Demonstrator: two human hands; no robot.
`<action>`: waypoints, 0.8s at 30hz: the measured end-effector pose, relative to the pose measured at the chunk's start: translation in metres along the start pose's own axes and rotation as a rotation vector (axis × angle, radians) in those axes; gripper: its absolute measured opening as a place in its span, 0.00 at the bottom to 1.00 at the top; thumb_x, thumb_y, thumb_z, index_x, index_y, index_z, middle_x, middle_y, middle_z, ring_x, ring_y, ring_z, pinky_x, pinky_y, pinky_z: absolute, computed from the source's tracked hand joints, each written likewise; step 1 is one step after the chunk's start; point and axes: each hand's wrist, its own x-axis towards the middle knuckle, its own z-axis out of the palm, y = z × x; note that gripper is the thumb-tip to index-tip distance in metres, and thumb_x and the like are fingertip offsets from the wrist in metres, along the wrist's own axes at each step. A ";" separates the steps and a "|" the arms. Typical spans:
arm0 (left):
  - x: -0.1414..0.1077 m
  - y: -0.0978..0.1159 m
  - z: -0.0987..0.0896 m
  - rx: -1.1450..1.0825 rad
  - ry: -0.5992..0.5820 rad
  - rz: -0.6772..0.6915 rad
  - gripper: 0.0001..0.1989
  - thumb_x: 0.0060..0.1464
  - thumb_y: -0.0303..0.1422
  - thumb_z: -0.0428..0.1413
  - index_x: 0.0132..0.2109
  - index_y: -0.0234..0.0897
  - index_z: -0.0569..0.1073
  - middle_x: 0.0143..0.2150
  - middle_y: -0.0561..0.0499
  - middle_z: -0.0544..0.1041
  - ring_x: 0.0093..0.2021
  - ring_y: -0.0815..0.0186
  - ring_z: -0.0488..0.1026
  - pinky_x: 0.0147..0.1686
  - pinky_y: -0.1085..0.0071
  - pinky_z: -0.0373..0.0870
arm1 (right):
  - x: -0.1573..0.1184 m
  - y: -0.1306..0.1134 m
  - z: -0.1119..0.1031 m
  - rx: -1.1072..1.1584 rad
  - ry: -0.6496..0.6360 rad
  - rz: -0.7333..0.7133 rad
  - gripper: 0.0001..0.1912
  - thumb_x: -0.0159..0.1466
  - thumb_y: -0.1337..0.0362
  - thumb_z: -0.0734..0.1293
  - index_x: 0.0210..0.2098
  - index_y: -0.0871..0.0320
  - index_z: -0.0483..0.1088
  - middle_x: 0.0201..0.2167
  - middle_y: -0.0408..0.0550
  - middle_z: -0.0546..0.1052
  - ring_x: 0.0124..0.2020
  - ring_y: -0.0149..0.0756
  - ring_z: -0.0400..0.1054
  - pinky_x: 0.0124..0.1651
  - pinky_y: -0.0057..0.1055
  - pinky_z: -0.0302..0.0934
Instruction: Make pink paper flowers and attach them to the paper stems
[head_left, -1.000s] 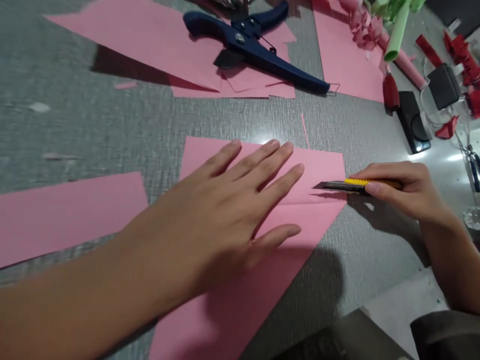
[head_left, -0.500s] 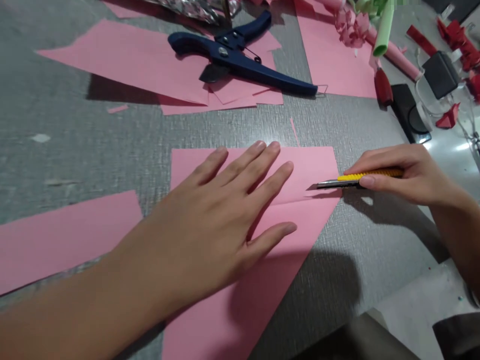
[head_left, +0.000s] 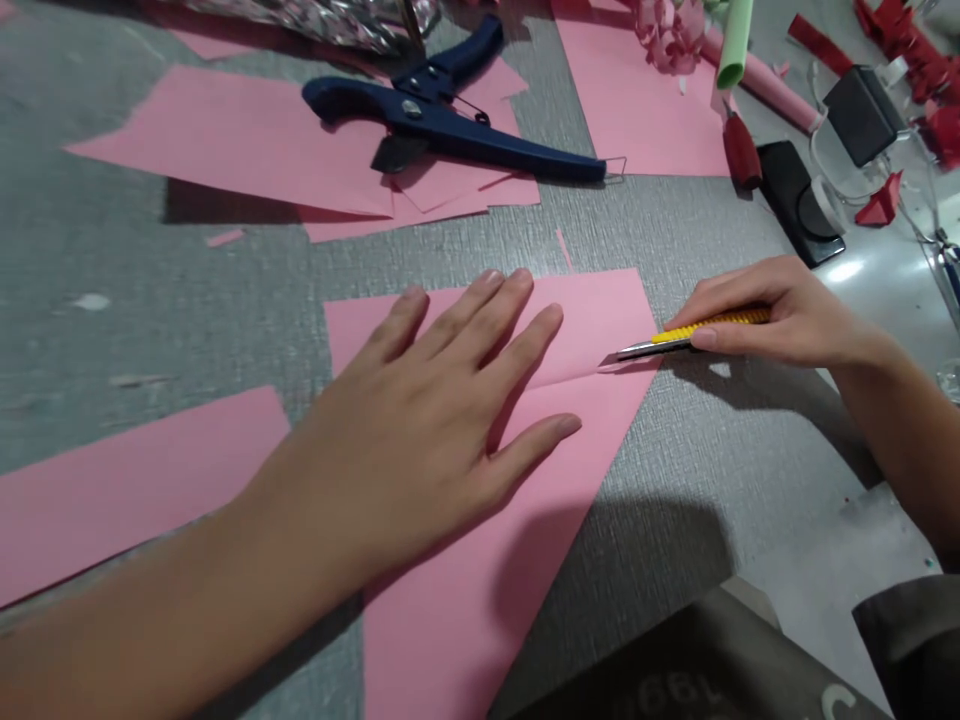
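A sheet of pink paper [head_left: 450,640] with a slanted right edge lies on the grey table, a crease line running across its upper part. My left hand [head_left: 442,410] rests flat on it with fingers spread, holding nothing. At the sheet's right edge, my right hand [head_left: 757,310] is closed around a yellow utility knife [head_left: 697,330]. The knife's blade points left, its tip at or just above the crease line; I cannot tell whether it touches the paper. To the left, another pink paper piece [head_left: 142,470] lies partly under my left forearm.
Beyond the sheet, blue-handled cutters [head_left: 450,125] lie on pink paper scraps [head_left: 240,140]. At upper right are a larger pink sheet [head_left: 637,110], a green paper tube [head_left: 735,45], a red-handled tool [head_left: 741,150] and a black adapter [head_left: 862,115]. Silver foil [head_left: 322,20] lies at the top.
The whole view has shifted and turned slightly. The knife tip sits a little closer to the crease line; my left hand stays flat on the sheet.
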 end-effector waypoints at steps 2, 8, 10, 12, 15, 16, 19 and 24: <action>0.000 -0.001 0.000 -0.001 0.002 -0.002 0.35 0.74 0.49 0.47 0.80 0.41 0.51 0.82 0.39 0.52 0.81 0.40 0.49 0.76 0.37 0.44 | 0.000 0.000 0.000 0.006 -0.005 0.006 0.13 0.71 0.53 0.73 0.45 0.53 0.86 0.39 0.47 0.85 0.35 0.36 0.74 0.35 0.31 0.65; -0.001 -0.002 0.001 0.007 0.032 0.013 0.35 0.73 0.50 0.44 0.80 0.42 0.52 0.82 0.40 0.54 0.80 0.39 0.52 0.76 0.38 0.46 | 0.001 0.000 0.000 0.007 -0.044 -0.012 0.13 0.71 0.52 0.73 0.46 0.53 0.86 0.40 0.48 0.85 0.36 0.38 0.76 0.36 0.32 0.66; -0.001 -0.001 0.001 0.024 0.038 0.015 0.35 0.73 0.50 0.44 0.79 0.41 0.53 0.82 0.39 0.55 0.80 0.39 0.54 0.76 0.38 0.48 | 0.001 0.000 -0.001 0.002 -0.058 -0.019 0.13 0.71 0.52 0.73 0.46 0.53 0.86 0.41 0.48 0.85 0.37 0.39 0.76 0.37 0.32 0.66; -0.001 -0.001 0.001 0.042 0.048 0.022 0.35 0.74 0.50 0.44 0.79 0.39 0.54 0.81 0.37 0.56 0.79 0.39 0.54 0.76 0.38 0.48 | 0.001 0.001 -0.001 -0.018 -0.064 -0.024 0.13 0.72 0.52 0.72 0.48 0.52 0.85 0.41 0.48 0.85 0.36 0.39 0.76 0.36 0.33 0.66; 0.000 -0.001 0.001 0.057 0.055 0.023 0.35 0.74 0.50 0.43 0.79 0.37 0.55 0.81 0.36 0.56 0.80 0.40 0.54 0.76 0.40 0.49 | 0.000 -0.002 -0.001 -0.062 -0.064 -0.035 0.12 0.73 0.53 0.71 0.49 0.50 0.85 0.40 0.47 0.85 0.35 0.38 0.75 0.36 0.33 0.66; 0.000 -0.001 0.001 0.055 0.052 0.018 0.35 0.74 0.49 0.43 0.79 0.38 0.55 0.81 0.36 0.56 0.80 0.40 0.54 0.76 0.40 0.49 | 0.000 -0.004 -0.001 -0.078 -0.063 -0.040 0.12 0.73 0.54 0.71 0.49 0.49 0.85 0.39 0.46 0.85 0.35 0.38 0.75 0.36 0.34 0.66; 0.000 -0.001 0.000 0.038 0.040 0.002 0.35 0.72 0.49 0.45 0.79 0.42 0.55 0.81 0.40 0.56 0.79 0.40 0.55 0.77 0.41 0.49 | 0.001 -0.013 -0.002 -0.125 -0.071 -0.047 0.11 0.73 0.54 0.71 0.49 0.49 0.86 0.40 0.47 0.86 0.36 0.40 0.76 0.36 0.34 0.66; -0.001 -0.001 -0.002 0.039 0.013 -0.018 0.36 0.71 0.51 0.46 0.79 0.45 0.54 0.82 0.45 0.55 0.80 0.40 0.53 0.78 0.42 0.47 | 0.008 -0.028 -0.007 -0.204 -0.089 -0.070 0.11 0.72 0.56 0.72 0.48 0.50 0.86 0.42 0.48 0.87 0.39 0.43 0.80 0.39 0.34 0.68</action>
